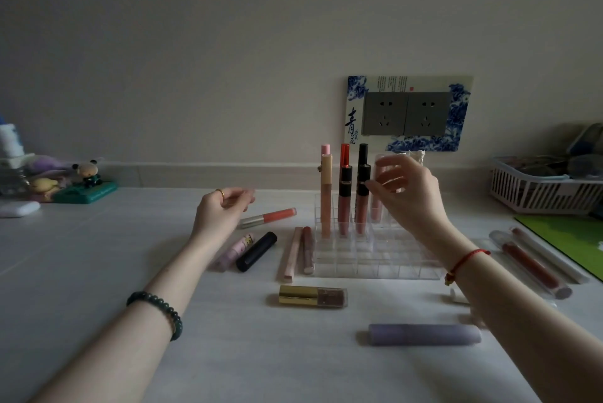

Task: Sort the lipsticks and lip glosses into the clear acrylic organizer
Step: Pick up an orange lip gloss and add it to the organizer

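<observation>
The clear acrylic organizer [375,259] stands mid-table with several glosses upright in its back rows: a pink one [326,194] and two black-capped ones [344,197]. My right hand [408,194] grips a clear-capped pink lip gloss [378,207] standing in a back cell. My left hand [225,207] hovers left of the organizer, fingers loosely curled, holding nothing. Lying loose on the table are a coral gloss [267,218], a lilac tube [233,252], a black tube [256,251], a long pink tube [288,254], a mauve gloss [307,249], a gold-capped gloss [313,296] and a purple tube [424,334].
Two long clear tubes with red contents [532,264] lie to the right, beside a green mat [571,239]. A white basket [538,190] sits at back right. Figurines [81,181] and a white case [19,208] stand at the far left. Wall sockets [408,112] are behind the organizer.
</observation>
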The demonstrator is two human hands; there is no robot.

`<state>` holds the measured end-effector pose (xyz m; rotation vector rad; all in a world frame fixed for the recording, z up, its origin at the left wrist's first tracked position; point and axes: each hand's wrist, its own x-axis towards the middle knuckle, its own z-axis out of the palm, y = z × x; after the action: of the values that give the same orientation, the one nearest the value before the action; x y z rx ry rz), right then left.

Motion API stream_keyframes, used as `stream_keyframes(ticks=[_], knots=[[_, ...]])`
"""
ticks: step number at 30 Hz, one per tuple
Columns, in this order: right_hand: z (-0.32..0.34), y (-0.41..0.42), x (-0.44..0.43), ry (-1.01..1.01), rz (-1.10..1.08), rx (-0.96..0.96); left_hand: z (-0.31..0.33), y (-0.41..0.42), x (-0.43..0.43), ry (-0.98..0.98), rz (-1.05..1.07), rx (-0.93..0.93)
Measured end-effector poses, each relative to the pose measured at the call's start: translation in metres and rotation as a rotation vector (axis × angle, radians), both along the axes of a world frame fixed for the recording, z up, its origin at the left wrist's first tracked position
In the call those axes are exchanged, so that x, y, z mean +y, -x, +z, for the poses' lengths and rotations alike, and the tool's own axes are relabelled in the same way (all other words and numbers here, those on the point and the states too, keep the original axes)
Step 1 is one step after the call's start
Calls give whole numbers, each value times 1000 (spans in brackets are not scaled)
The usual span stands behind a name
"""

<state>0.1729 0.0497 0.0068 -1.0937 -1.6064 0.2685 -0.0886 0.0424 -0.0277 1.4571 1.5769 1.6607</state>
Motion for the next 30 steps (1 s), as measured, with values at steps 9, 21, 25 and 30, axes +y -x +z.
stream_keyframes(ticks=[9, 21, 25, 30], knots=[[11, 37, -26, -145, 134, -216, -24, 24, 25, 227, -3, 268], [-20, 55, -27, -32, 283, -448, -41, 36, 37, 133, 5, 312], [-17, 51, -26, -28, 273, -404, -19, 28, 32, -73, 14, 93], [-6, 49, -27, -49, 273, -312, 31, 5, 10, -279, -213, -143]])
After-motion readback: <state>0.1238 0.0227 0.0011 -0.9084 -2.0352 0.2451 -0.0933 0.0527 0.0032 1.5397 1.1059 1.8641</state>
